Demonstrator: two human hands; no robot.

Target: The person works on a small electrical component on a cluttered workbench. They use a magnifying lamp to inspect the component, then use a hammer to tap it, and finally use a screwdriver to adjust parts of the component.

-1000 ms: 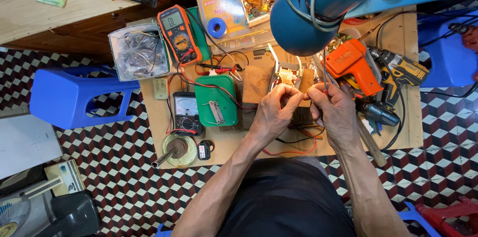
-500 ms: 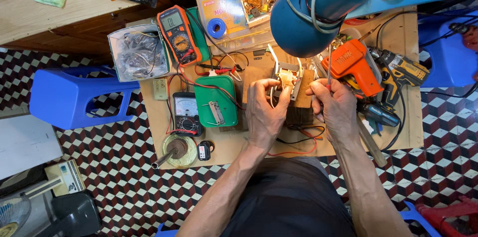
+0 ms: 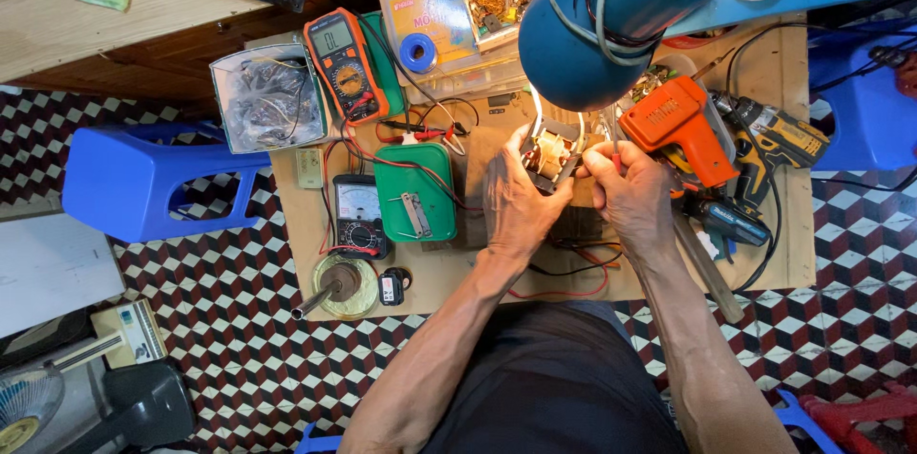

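My left hand (image 3: 516, 194) grips a small electrical part with copper windings and a metal frame (image 3: 551, 150), held just above the low wooden board (image 3: 449, 268). My right hand (image 3: 626, 189) pinches a thin red-handled tool (image 3: 615, 156) whose tip meets the part from the right. Both hands sit directly under the blue lamp shade (image 3: 597, 20), which hides the top of the part. Red and black wires (image 3: 573, 268) trail out from beneath my hands.
An orange soldering gun (image 3: 676, 122) and a cordless drill (image 3: 774, 139) lie to the right. A green box (image 3: 415, 192), two multimeters (image 3: 346, 65) (image 3: 354, 215), a solder reel (image 3: 342, 284) and a tray of parts (image 3: 267, 96) lie left. A blue stool (image 3: 143, 179) stands on the tiled floor.
Both hands have lifted the wound part slightly away from me, up under the lamp. My left hand has shifted its grip around the part.
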